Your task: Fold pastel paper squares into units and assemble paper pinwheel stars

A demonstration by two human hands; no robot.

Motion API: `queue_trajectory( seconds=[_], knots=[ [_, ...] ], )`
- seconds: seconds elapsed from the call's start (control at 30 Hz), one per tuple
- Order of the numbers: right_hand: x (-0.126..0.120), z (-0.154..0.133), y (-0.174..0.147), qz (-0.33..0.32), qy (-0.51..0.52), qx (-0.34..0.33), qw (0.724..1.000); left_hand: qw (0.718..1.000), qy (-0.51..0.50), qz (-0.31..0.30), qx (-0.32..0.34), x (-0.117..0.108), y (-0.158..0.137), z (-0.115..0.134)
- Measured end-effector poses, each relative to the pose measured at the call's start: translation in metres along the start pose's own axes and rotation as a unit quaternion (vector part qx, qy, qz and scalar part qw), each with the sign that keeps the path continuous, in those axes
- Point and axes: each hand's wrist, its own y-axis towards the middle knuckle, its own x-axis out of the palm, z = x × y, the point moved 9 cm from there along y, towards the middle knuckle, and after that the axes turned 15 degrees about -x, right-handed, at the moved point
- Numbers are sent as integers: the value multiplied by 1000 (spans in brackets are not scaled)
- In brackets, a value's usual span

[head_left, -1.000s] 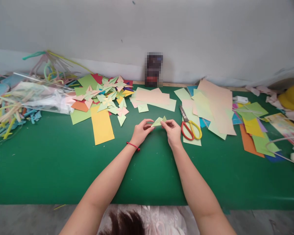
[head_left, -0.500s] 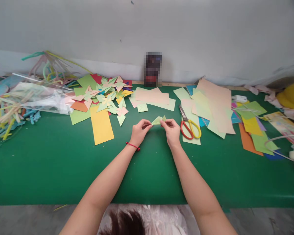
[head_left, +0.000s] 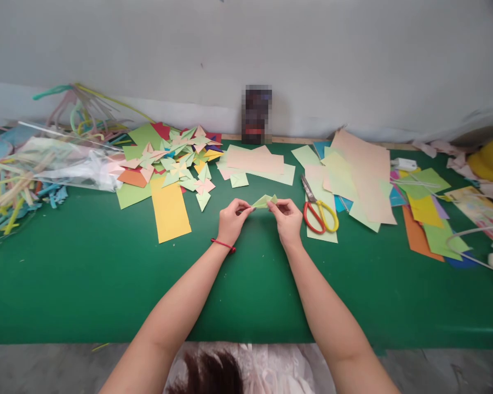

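A small folded piece of light green paper (head_left: 263, 202) is pinched between my two hands, just above the green table (head_left: 246, 295). My left hand (head_left: 232, 220), with a red cord on its wrist, grips the paper's left tip between thumb and fingers. The right end is held by my right hand (head_left: 288, 220), thumb on the near side. Beyond my hands lies a small pale green folded piece (head_left: 239, 179). Scissors (head_left: 314, 208) with one red and one yellow handle rest to the right of my right hand, on pale green paper.
Folded paper pieces (head_left: 184, 158) are heaped at back left, beside a yellow sheet (head_left: 170, 210). Paper strips (head_left: 12, 186) and a plastic bag (head_left: 74, 164) lie far left. Pink sheets (head_left: 363, 175), coloured papers (head_left: 425, 210) and a white cable (head_left: 468, 232) are at right. A pixelated dark object (head_left: 257, 115) leans against the wall.
The left fingertips have shifted very slightly left on the folded paper. Otherwise both hands keep the same pinch, and the view has turned a touch.
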Motion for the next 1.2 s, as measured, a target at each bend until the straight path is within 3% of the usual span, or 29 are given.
queue_trajectory(
  seconds=[0.2,0.33,0.47,1.0,1.2],
  knots=[
    [-6,0,2,16,-5,9,1000,1000,-26,9,-12,-4,5,-6],
    [-4,-2,2,12,3,-1,1000,996,-53,-70,-22,12,6,-10],
    [3,-3,0,-15,1,-13,1000,991,2,-134,-4,26,0,-7],
    [1,-2,-1,-20,-20,-5,1000,993,44,-109,10,23,-2,-2],
    [0,0,0,-12,-15,10,1000,994,10,-103,17,19,-1,0]
  ],
)
